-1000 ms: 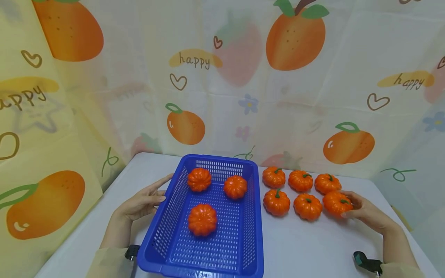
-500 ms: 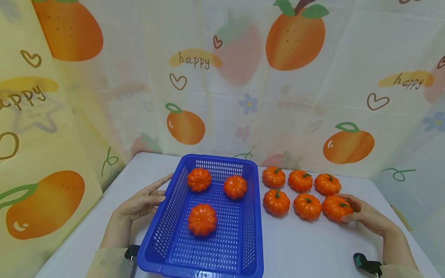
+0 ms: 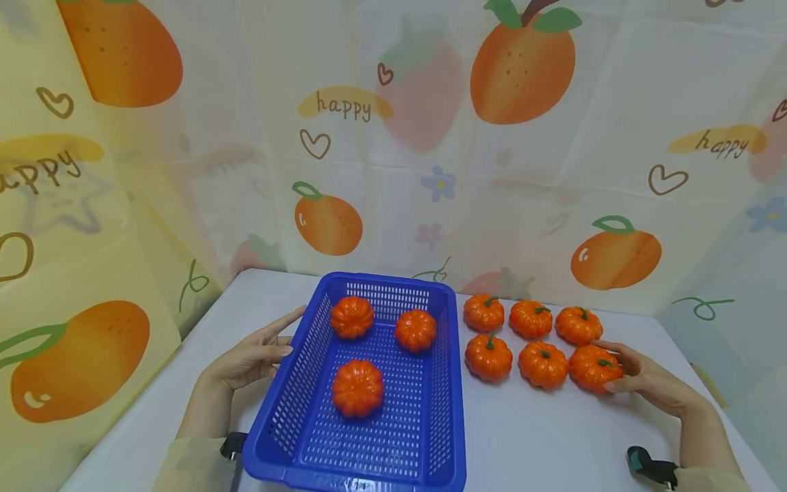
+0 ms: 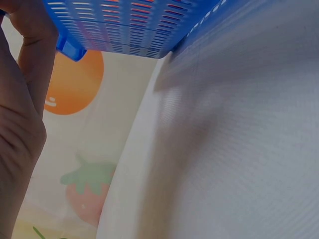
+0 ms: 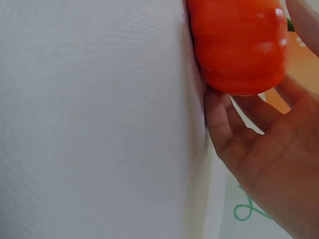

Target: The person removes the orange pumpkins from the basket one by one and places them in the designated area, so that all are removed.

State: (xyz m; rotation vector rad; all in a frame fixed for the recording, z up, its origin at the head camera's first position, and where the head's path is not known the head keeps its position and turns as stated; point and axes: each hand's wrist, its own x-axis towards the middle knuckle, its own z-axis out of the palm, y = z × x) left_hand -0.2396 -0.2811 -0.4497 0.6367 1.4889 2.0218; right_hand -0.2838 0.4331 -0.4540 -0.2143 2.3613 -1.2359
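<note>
Basket point(image 3: 458, 410): is showing solid blue, patterned with slot rows
Pumpkins point(image 3: 358, 388): are gleaming orange, lower centre and lower right
Stems point(image 3: 606, 363): are showing green
Backdrop point(image 3: 522, 198): is displaying orange fruit, pink strawberry and blue flower prints on cream, upper frame
Table point(image 3: 522, 437): is looking white
Sleeves point(image 3: 195, 465): are showing beige

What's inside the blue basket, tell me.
Three orange pumpkins sit apart inside the blue basket. Its perforated floor shows between them; what lies directly beneath each one is covered.
</note>
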